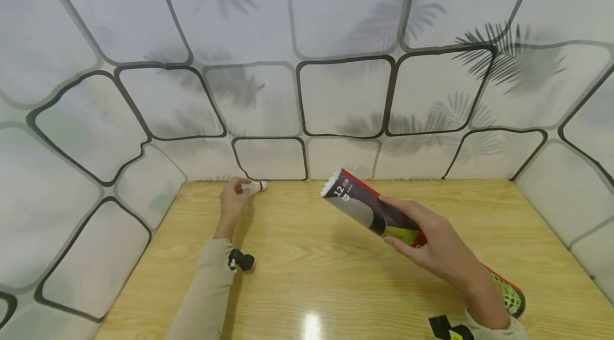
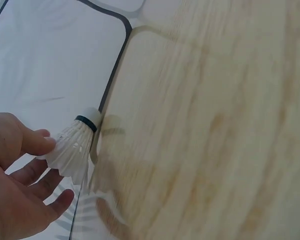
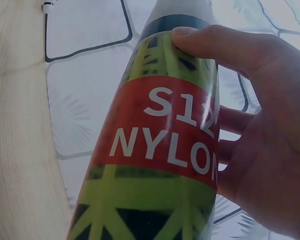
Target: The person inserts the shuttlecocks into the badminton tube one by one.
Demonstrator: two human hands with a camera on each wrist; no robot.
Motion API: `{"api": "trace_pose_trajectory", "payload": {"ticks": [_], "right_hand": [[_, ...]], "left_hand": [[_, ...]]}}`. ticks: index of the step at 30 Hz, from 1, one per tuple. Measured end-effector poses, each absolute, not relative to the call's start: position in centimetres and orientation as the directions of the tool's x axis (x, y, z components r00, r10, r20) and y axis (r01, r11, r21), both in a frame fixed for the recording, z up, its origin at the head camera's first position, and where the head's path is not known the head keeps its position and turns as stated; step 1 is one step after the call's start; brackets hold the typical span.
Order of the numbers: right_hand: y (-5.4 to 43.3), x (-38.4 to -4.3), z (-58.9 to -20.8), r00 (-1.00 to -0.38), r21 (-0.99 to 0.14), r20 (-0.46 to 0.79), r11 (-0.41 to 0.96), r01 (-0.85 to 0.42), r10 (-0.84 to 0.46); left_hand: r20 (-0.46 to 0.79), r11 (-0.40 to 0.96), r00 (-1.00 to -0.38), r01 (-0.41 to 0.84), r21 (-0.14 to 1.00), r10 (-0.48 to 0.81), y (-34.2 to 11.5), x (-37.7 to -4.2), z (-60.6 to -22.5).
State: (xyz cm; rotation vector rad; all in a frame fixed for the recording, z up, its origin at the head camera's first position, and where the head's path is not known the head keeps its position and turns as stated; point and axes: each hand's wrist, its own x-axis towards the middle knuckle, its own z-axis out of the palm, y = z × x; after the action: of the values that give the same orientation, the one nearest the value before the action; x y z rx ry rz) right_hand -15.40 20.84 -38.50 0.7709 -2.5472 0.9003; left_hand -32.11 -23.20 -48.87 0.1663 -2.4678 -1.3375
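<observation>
At the table's far edge, my left hand (image 1: 233, 204) pinches a white shuttlecock (image 1: 258, 186) by its feathered skirt. Its cork end points right in the head view. The left wrist view shows the shuttlecock (image 2: 72, 147) close up, with a dark band below the cork and the thumb on the skirt's rim. My right hand (image 1: 443, 241) grips a long printed shuttlecock tube (image 1: 357, 202) above the table, tilted with its far end up and to the left. White jagged edges show at that end. In the right wrist view the tube (image 3: 155, 125) bears red, green and black print.
A light wood table (image 1: 288, 260) lies under both hands. Pale fabric walls (image 1: 345, 95) with dark outlines and leaf prints rise behind it and at both sides. Small black devices sit on the left wrist (image 1: 241, 260) and right wrist (image 1: 448, 328).
</observation>
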Motion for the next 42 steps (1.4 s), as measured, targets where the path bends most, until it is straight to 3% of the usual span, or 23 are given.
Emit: {"api": "trace_pose_trajectory", "payload": {"ticks": [20,34,42], "right_hand": [[20.9,-15.6,-38.4,-0.798,-0.532,0.475,0.601,-0.596,-0.371],[20.5,-15.7,-38.5,-0.788,-0.515,0.481,0.604,-0.608,-0.384],[20.4,-15.8,-38.7,-0.783,-0.492,0.479,0.618,-0.613,-0.396]], "left_hand": [[0.367,0.383,-0.891,0.251,0.889,-0.267,-22.0,-28.6,-46.6],[0.521,0.247,-0.83,0.472,0.846,-0.199,-19.9,-23.9,-38.4],[0.567,0.205,-0.804,0.533,0.821,-0.181,-19.0,-22.3,-37.1]]}}
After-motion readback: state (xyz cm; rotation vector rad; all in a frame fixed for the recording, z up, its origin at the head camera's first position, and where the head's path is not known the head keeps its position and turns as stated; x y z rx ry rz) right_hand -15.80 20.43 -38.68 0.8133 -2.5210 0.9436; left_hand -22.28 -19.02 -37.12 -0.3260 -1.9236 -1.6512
